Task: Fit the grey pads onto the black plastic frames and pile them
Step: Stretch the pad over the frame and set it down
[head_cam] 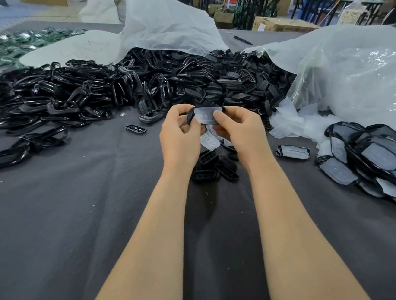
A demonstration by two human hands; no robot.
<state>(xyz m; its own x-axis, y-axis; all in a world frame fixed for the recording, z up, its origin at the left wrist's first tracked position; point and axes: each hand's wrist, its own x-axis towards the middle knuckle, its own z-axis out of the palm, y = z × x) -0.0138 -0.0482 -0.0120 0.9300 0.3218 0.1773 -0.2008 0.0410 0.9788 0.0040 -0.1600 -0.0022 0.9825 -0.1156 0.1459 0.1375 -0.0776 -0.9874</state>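
Above the dark cloth (89, 208), the left hand (181, 134) grips one end of a black frame (190, 119). The right hand (238, 131) pinches a grey pad (205, 115) onto its face, and spare pads (209, 140) are tucked beneath the fingers. The pad looks only partly seated, so uneven thumb pressure could leave a corner lifted. The spares could also slip down among the loose frames (214, 167). The finished pile (374, 157) lies to the right.

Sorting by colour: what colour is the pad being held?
Translucent whitish-grey pad, on a black frame; head view.
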